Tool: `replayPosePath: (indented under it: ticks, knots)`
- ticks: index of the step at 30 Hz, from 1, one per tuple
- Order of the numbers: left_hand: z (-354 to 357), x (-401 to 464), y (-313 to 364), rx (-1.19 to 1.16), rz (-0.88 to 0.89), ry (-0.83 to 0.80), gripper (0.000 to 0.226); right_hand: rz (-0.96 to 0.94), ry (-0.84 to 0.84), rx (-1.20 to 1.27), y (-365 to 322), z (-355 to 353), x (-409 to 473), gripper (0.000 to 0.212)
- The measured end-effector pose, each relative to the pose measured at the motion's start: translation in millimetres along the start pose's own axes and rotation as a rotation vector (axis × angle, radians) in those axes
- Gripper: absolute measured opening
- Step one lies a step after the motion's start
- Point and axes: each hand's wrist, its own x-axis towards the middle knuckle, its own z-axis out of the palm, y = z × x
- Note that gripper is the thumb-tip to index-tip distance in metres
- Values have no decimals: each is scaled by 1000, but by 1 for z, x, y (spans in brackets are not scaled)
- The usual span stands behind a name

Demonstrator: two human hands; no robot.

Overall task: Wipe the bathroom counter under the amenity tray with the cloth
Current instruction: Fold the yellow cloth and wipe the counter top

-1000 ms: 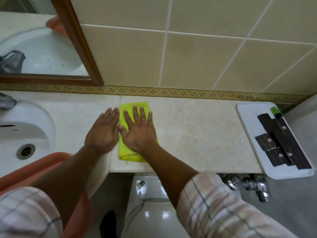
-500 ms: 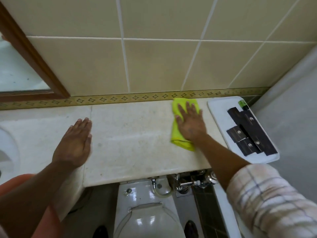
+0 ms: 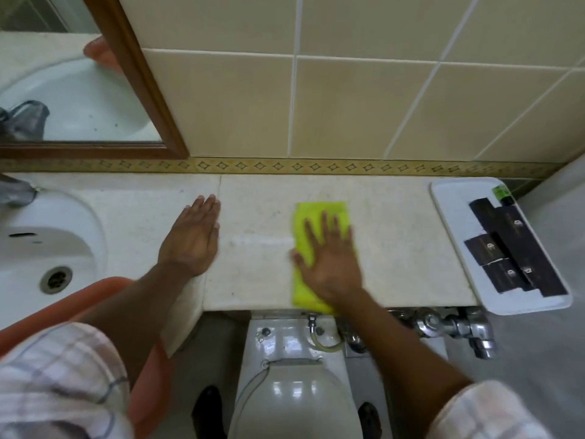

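Observation:
A folded yellow cloth (image 3: 319,213) lies flat on the beige stone counter (image 3: 259,217), near its middle. My right hand (image 3: 329,261) presses down on the cloth with fingers spread, palm flat. My left hand (image 3: 193,239) rests flat on the bare counter to the left, holding nothing. The white amenity tray (image 3: 449,198) sits at the counter's right end, overhanging the front edge, with several dark packets (image 3: 512,248) and a small green item (image 3: 501,193) on it. The tray is well apart from the cloth.
A white sink basin (image 3: 47,245) with a drain is at the left. A wood-framed mirror (image 3: 79,99) hangs above it. A toilet (image 3: 294,397) and chrome pipe fittings (image 3: 456,327) sit below the counter's front edge. An orange tub (image 3: 104,289) is at lower left.
My right hand has slid the cloth back left from beside the tray toward the counter's middle. My left hand stays flat on the counter.

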Motion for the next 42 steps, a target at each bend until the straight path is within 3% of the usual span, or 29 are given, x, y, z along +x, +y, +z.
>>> replayPosePath:
  ticks: [2, 5, 8, 15, 19, 22, 28, 33, 35, 38, 42]
  knots:
    - [0, 0, -2, 5, 2, 15, 61, -92, -5, 39, -56, 17, -13, 74]
    - [2, 1, 1, -13, 29, 53, 61, -130, 26, 82, -77, 24, -20, 68]
    - [2, -1, 2, -24, 30, 53, 62, -163, 45, 79, -40, 17, -20, 61]
    - [-2, -5, 4, -23, 12, 27, 65, 196, 38, 45, 121, -20, -35, 60]
    - [0, -3, 4, -30, 21, 38, 65, 223, 37, 48, 149, -26, -46, 60]
    - [0, 2, 5, -33, 11, 38, 64, 226, 15, 27, 116, -19, -39, 63]
    - [5, 1, -1, -15, 11, 39, 63, -63, -14, 87, -32, 12, -20, 66]
    - [-3, 0, 6, 11, -3, 82, 55, -79, -39, 98, -55, 7, -5, 69]
    - [-13, 5, 13, 8, 6, 73, 50, 0, -13, 220, -47, 0, -22, 68]
    - [-28, 31, 47, -155, 110, -40, 39, 246, 157, 333, -40, -10, -60, 64]
    - [-44, 69, 98, -269, 7, -361, 49, 456, -23, 529, -48, -23, -64, 57]
